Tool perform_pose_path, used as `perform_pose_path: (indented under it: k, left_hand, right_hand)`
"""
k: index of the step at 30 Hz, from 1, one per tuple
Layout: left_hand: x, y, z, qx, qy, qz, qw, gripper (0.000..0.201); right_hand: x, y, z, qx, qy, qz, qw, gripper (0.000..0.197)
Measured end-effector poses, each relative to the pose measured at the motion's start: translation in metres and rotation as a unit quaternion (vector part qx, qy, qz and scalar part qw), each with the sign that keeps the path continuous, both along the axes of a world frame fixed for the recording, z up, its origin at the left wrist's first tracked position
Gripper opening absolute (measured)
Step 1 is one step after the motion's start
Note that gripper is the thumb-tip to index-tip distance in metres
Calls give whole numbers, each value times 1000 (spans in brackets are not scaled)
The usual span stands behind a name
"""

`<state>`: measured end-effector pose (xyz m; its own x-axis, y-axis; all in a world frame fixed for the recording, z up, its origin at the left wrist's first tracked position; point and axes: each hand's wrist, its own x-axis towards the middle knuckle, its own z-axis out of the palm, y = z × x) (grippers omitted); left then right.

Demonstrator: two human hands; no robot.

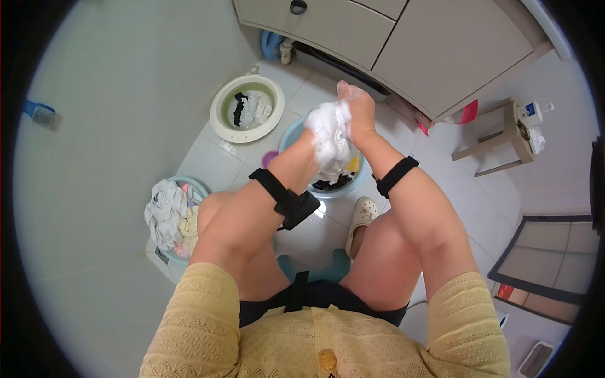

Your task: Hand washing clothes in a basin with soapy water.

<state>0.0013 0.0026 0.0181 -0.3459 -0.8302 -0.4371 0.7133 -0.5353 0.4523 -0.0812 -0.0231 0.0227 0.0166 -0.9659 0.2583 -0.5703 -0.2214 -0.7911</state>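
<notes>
A white cloth (336, 165), thick with soap foam, is bunched between my two hands over a light blue basin (291, 133). My left hand (313, 140) is closed on its left side, with the fingers buried in suds. On the other side my right hand (361, 113) grips the cloth, fingers curled and wet. The lower end of the cloth hangs down into the basin. Dark fabric (334, 183) and something yellow (353, 165) show in the basin below it. My forearms hide part of the basin's rim.
A white-rimmed green basin (218, 118) with black and white laundry stands at the far left. Nearer left, another basin (200, 188) is heaped with clothes (166, 214). A purple round thing (269, 159) lies by my left forearm. Cabinets (340, 25) bound the far side; a stool (498, 142) stands right.
</notes>
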Motion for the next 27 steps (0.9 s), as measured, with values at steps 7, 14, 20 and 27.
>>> perform_pose_path:
  k: [7, 14, 20, 27]
  left_hand:
    - [32, -37, -93, -605, -435, 36, 666, 14]
    - [33, -17, -24, -151, -10, -13, 988, 17]
    - [-3, 0, 13, -53, -56, 9, 997, 21]
    - [22, -14, -31, -228, 33, 9, 973, 24]
  right_hand:
    - [21, 7, -13, -24, -46, 39, 998, 31]
    - [32, 28, 19, -6, -89, 35, 995, 32]
    - [-1, -1, 19, -4, 42, -32, 999, 31]
    - [21, 14, 7, 15, -122, 23, 992, 34]
